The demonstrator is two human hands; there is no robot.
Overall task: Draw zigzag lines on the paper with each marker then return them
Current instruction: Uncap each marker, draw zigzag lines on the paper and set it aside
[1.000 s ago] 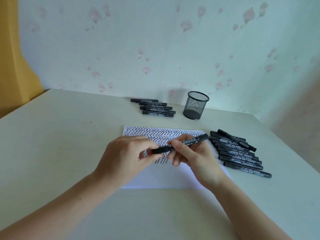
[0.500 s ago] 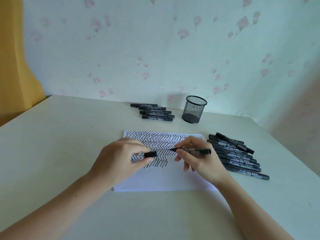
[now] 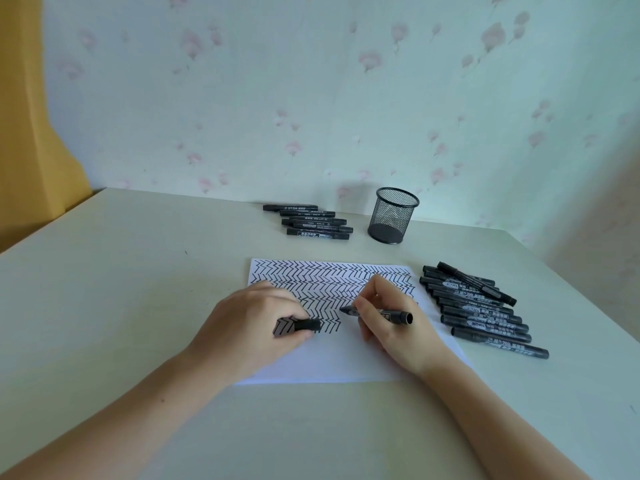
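Note:
A white paper (image 3: 346,362) lies on the table, its upper half filled with black zigzag rows. My right hand (image 3: 391,323) grips an uncapped black marker (image 3: 391,315), its tip pointing left just above the paper at the end of the lowest zigzag row. My left hand (image 3: 249,327) rests on the paper's left part and pinches the marker's black cap (image 3: 308,324). Several black markers (image 3: 481,310) lie in a pile right of the paper. A smaller group of markers (image 3: 311,221) lies at the back.
A black mesh pen cup (image 3: 393,216) stands at the back near the wall, right of the smaller marker group. The pale table (image 3: 121,306) runs to the wall behind. A yellow curtain (image 3: 31,133) hangs at the left.
My hands pulled the cap off the marker and moved apart. The cap stayed in my left hand, and my right hand turned the marker tip down toward the paper.

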